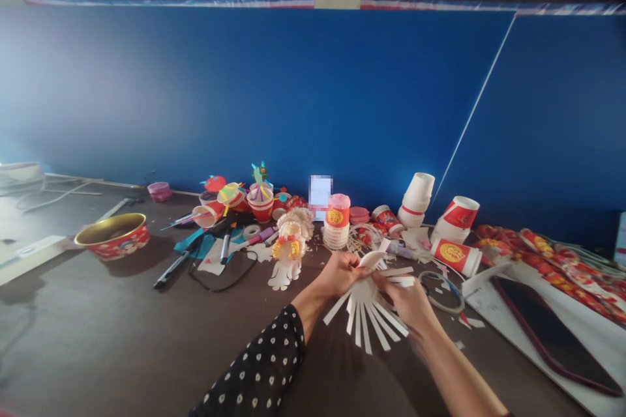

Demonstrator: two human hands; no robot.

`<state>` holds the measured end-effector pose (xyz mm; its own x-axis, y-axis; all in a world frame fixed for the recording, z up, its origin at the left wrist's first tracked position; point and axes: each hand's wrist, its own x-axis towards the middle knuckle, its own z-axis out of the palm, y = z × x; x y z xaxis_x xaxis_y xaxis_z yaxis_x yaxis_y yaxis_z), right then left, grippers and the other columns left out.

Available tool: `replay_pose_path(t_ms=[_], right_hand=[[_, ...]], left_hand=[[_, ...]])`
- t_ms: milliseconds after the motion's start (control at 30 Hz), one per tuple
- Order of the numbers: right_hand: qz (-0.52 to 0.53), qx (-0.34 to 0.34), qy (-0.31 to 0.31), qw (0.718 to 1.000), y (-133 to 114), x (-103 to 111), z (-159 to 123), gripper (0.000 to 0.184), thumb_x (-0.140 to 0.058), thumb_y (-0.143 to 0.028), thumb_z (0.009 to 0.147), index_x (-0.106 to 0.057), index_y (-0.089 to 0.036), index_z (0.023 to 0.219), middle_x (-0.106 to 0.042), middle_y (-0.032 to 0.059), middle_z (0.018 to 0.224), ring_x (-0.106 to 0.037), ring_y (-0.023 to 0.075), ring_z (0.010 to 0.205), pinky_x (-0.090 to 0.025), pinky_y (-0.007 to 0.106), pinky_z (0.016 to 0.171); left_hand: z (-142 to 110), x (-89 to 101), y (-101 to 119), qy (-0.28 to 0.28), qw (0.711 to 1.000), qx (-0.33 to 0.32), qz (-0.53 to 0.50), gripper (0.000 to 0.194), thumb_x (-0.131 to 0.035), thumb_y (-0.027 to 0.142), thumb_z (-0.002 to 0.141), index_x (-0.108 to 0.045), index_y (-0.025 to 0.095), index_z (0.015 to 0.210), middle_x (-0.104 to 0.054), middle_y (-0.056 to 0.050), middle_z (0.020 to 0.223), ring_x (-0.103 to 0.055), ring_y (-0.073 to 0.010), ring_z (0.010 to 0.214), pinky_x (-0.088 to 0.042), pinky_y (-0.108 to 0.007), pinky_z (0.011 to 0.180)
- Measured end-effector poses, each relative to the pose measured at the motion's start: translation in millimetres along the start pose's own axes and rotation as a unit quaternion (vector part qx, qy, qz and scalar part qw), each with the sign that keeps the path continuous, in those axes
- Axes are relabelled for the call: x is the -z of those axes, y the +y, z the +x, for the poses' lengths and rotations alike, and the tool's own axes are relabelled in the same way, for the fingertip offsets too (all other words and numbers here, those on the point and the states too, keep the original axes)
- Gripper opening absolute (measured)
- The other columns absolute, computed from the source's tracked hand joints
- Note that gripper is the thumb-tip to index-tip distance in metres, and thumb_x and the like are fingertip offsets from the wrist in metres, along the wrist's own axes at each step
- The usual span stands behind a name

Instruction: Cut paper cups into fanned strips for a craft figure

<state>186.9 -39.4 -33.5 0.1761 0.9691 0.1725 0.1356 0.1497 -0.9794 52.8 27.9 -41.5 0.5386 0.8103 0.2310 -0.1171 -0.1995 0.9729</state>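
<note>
A white paper cup cut into strips [370, 316] is between my two hands over the front of the table, its narrow strips fanned out downward and to the right. My left hand [342, 272] grips its upper left side with bent fingers. On the right side, my right hand [403, 293] pinches it among the strips, several of which stick out past the knuckles. Just beyond my left hand lies a white paper figure with ruffled edges and a yellow-and-red piece [286, 249]. Behind the hands stands a stack of cups with a red-and-yellow band [336, 221].
Stacked white cups [415, 202], a red-printed cup on its side [457, 256] and a tape ring [443, 292] are to the right, with a phone [557, 332] on a white box. Leftward are a red-and-gold bowl [113, 238], a black marker [178, 268] and paper scraps. A blue partition [274, 91] rises behind.
</note>
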Motion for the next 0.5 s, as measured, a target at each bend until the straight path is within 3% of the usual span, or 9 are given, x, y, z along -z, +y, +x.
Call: replay_pose_path(t_ms=[133, 500], right_hand=[[0.019, -0.01, 0.006, 1.0, 3.3, 1.1, 0.7, 0.037, -0.065, -0.042, 0.064, -0.069, -0.009, 0.081, -0.069, 0.0083, 0.071, -0.062, 0.0234, 0.065, -0.05, 0.031, 0.06], [0.029, -0.012, -0.024, 0.999, 12.5, 3.1, 4.6, 0.031, -0.07, -0.035, 0.06, -0.069, -0.013, 0.082, -0.07, 0.0092, 0.086, -0.064, 0.026, 0.079, -0.05, 0.033, 0.07]], left_hand=[[-0.9, -1.5, 2.3, -0.004, 0.999, -0.001, -0.046, 0.034, -0.07, 0.04, 0.058, -0.059, 0.008, 0.065, -0.05, -0.001, 0.058, -0.044, -0.0086, 0.053, -0.036, -0.022, 0.053], [1.7, 7.5, 2.0, 0.015, 0.999, -0.033, -0.021, 0.031, -0.07, 0.036, 0.059, -0.059, 0.008, 0.066, -0.052, -0.003, 0.063, -0.046, -0.0108, 0.06, -0.038, -0.023, 0.056]])
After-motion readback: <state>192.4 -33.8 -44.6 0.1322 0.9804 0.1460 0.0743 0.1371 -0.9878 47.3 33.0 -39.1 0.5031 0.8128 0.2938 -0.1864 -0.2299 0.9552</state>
